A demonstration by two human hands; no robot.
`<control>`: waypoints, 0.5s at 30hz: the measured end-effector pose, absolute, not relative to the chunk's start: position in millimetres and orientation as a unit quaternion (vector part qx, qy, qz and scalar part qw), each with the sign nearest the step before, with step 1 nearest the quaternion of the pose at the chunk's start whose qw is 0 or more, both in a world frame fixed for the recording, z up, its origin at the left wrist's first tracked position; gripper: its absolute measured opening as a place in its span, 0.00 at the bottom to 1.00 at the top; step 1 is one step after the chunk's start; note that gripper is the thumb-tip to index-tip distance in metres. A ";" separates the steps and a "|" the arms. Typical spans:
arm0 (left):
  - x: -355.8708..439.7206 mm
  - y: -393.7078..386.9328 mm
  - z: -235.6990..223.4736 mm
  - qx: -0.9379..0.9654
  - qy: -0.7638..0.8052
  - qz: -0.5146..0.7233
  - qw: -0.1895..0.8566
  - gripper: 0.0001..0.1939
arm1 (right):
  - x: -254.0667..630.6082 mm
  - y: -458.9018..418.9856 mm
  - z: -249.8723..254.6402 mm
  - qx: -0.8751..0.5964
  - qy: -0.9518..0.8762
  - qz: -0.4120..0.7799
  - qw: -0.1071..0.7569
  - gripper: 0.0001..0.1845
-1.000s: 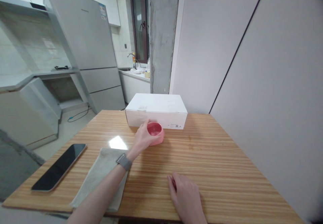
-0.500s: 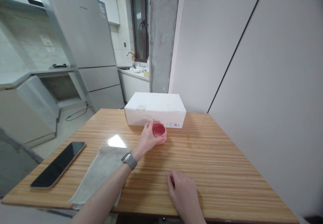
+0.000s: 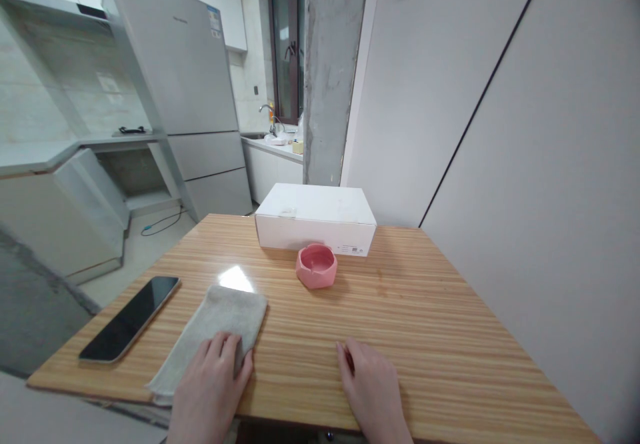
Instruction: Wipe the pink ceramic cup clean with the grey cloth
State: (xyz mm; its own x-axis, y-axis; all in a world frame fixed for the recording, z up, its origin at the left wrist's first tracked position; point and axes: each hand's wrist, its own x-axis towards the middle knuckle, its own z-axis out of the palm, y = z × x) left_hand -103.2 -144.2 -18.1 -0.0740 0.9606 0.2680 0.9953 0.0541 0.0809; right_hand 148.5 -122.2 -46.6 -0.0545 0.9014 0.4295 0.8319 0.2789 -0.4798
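Note:
A pink faceted ashtray [image 3: 316, 277] stands upright on the wooden table, just in front of a white box [image 3: 315, 234]. My left hand [image 3: 213, 371] rests on the folded grey cloth [image 3: 220, 311], fingers spread and thumb over its right edge, holding nothing. Further right, my right hand [image 3: 369, 381] lies loosely curled on the tabletop near the front edge. Its fingers are closed in toward the palm, and nothing shows in them. Neither hand touches the ashtray.
A black-screened phone [image 3: 131, 321] lies left of the cloth on the table [image 3: 440, 337]. Behind the table are a grey fridge [image 3: 175, 64], a concrete pillar [image 3: 333, 77] and a sink with a tap [image 3: 273, 119]. A white wall [image 3: 540, 197] runs along the right.
My left hand has let go of the ashtray and drawn back to the cloth. The ashtray stays in front of the box. My right hand has hardly moved; the view has shifted slightly.

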 end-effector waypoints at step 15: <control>32.8 -148.4 -25.8 -0.859 -0.405 -0.312 -0.033 0.03 | 147.2 -124.3 -15.5 -0.430 -0.256 0.706 0.502 0.20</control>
State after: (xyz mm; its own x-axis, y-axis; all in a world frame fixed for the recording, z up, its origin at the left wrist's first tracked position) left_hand 32.8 -148.4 -25.8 0.4775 0.7164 0.5087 0.6750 -0.6697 0.3096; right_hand 147.2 -124.3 -15.5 -0.1275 0.9280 -0.3500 -0.4888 -0.3658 -0.7920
